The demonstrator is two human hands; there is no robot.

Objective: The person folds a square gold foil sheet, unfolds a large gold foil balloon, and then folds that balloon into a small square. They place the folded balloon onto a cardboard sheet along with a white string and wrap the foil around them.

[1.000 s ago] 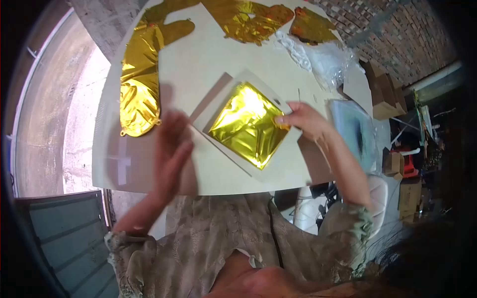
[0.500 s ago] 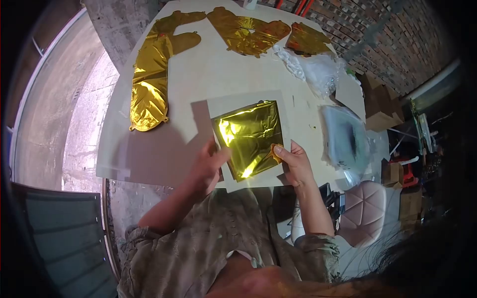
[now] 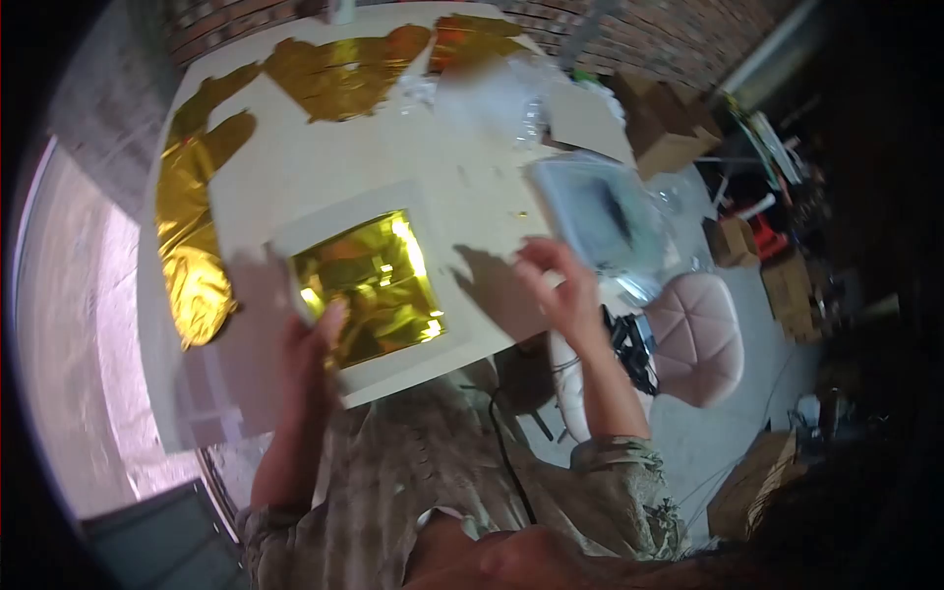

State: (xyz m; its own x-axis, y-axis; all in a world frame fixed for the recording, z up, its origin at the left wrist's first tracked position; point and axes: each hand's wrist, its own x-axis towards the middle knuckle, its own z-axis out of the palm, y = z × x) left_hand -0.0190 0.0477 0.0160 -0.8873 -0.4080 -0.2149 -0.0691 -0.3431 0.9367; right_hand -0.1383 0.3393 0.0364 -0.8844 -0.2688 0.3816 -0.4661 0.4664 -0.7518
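A folded gold foil balloon (image 3: 379,285) lies as a flat, shiny square on a pale, stiff-looking sheet (image 3: 425,251) at the table's near edge. My left hand (image 3: 313,354) grips the left side of the sheet and foil, thumb on top; its fingers underneath are hidden. Off to the right, my right hand (image 3: 565,295) is raised above the table edge, apart from the foil. Its fingers are slightly curled and spread, with nothing visible between them. Nearest to it is a stack of clear plastic bags (image 3: 590,211).
Unfolded gold foil balloons (image 3: 344,79) lie along the table's far and left sides. Crumpled clear plastic (image 3: 492,103) sits at the back right, by cardboard boxes (image 3: 659,123). A padded chair (image 3: 696,339) with black items on it stands right of the table (image 3: 295,147).
My right hand has let go of the foil's lower right corner and moved right. My left hand still holds the sheet. The view has turned right, shifting the table leftward.
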